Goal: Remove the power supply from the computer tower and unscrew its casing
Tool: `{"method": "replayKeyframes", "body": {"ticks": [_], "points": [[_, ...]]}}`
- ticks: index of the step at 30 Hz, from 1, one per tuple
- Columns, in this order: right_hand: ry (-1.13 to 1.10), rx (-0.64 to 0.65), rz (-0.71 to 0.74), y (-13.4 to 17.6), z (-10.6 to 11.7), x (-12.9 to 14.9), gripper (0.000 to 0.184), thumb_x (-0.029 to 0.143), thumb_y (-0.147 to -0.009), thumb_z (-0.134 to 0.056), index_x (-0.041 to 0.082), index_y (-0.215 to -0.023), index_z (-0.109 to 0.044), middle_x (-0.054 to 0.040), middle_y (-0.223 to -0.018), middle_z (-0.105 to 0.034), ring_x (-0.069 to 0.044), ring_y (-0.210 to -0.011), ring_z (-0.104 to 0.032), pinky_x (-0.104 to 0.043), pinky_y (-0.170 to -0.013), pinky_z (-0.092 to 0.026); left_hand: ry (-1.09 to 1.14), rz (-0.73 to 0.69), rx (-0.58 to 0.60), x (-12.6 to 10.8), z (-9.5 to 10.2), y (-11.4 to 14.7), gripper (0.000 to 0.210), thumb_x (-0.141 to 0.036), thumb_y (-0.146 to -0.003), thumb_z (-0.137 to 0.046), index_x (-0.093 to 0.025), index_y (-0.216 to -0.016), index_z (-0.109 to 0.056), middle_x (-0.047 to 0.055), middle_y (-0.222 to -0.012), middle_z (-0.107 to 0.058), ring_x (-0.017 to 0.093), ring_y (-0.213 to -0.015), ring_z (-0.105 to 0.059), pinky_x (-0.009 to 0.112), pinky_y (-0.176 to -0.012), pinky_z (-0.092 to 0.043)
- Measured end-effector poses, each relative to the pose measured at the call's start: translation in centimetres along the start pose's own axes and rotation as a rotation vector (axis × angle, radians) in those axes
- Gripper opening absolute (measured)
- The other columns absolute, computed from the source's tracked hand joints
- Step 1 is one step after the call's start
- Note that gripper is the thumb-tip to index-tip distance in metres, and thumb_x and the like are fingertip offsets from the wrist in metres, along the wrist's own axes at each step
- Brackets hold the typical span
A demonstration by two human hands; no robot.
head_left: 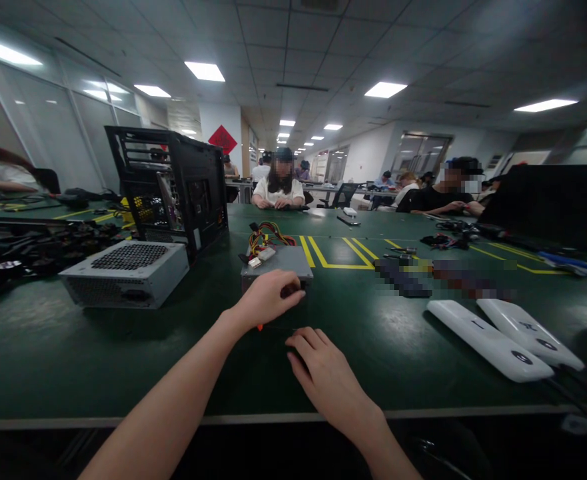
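Note:
My left hand (272, 295) is in front of a grey computer power supply (293, 261), overlapping its near side. Its fingers curve loosely, with a gap between thumb and forefinger and nothing visible in it. Whether it touches the case I cannot tell. Coloured cables with white connectors (260, 259) lie on top of the unit. Closer to me, my right hand (320, 363) is low over the green table (383, 360), fingers bent and thumb apart, holding nothing that I can see. A small orange thing (260, 327) shows below my left wrist, too small to name.
Left stands a second power supply (123, 270) by an open black computer case (178, 187), with a heap of black cables (48, 250) beyond. Two white devices (488, 340) lie at right, near screwdrivers (400, 255) and a dark monitor (558, 207). A person (280, 187) sits opposite.

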State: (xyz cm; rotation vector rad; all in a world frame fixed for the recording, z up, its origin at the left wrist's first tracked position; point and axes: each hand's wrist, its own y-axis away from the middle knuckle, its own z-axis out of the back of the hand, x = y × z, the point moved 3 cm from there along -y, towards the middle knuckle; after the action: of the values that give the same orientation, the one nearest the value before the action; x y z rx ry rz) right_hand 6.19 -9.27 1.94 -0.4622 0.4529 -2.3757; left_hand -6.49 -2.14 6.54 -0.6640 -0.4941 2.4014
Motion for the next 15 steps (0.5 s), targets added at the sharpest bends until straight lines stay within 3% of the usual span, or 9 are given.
{"method": "replayKeyframes", "body": {"ticks": [4,6,9,12,15], "points": [[-0.009,-0.011,0.011,0.0,-0.1,-0.2,0.015,0.013,-0.082,-0.045,0.018,-0.091,-0.056,-0.0052,-0.089,-0.056,-0.018,-0.084,-0.054,-0.034,-0.073,-0.049,0.019,-0.002,0.417,1.0,-0.1,1.1,0.024,-0.033,-0.066,-0.063,-0.02,-0.086,-0.061,0.0,-0.081,-0.06,0.014,-0.068,-0.053,0.022,-0.057,-0.036],[-0.008,0.006,0.003,0.1,-0.2,-0.3,0.014,0.012,-0.082,-0.045,0.018,-0.089,-0.057,-0.0051,-0.089,-0.056,-0.018,-0.085,-0.053,-0.034,-0.074,-0.048,-0.022,0.055,0.536,2.0,-0.3,1.5,0.031,-0.032,-0.06,-0.069,-0.02,-0.087,-0.06,0.0,-0.081,-0.06,0.015,-0.068,-0.054,0.022,-0.053,-0.035],[-0.009,0.018,-0.001,0.1,-0.2,-0.3,0.014,0.012,-0.082,-0.046,0.018,-0.089,-0.056,-0.0048,-0.089,-0.056,-0.018,-0.086,-0.053,-0.034,-0.076,-0.047,-0.034,0.073,0.66,2.6,-0.7,1.8,0.019,-0.028,-0.065,-0.064,-0.019,-0.082,-0.06,0.0,-0.076,-0.06,0.014,-0.066,-0.055,0.021,-0.052,-0.034],[-0.023,0.016,0.007,0.0,0.1,-0.1,0.014,0.012,-0.083,-0.045,0.018,-0.09,-0.056,-0.0041,-0.089,-0.057,-0.017,-0.084,-0.053,-0.033,-0.075,-0.047,-0.039,0.015,0.622,2.1,-1.0,1.4,0.008,-0.024,-0.071,-0.057,-0.019,-0.076,-0.061,0.0,-0.074,-0.061,0.013,-0.065,-0.054,0.021,-0.054,-0.035],[-0.057,0.01,-0.026,0.1,0.3,-0.2,0.012,0.016,-0.085,-0.045,0.018,-0.087,-0.056,-0.0037,-0.085,-0.058,-0.017,-0.081,-0.055,-0.032,-0.072,-0.047,0.089,-0.002,0.416,1.1,-0.7,0.7,0.01,-0.027,-0.074,-0.054,-0.018,-0.076,-0.059,0.0,-0.073,-0.06,0.013,-0.066,-0.054,0.022,-0.058,-0.037]]}}
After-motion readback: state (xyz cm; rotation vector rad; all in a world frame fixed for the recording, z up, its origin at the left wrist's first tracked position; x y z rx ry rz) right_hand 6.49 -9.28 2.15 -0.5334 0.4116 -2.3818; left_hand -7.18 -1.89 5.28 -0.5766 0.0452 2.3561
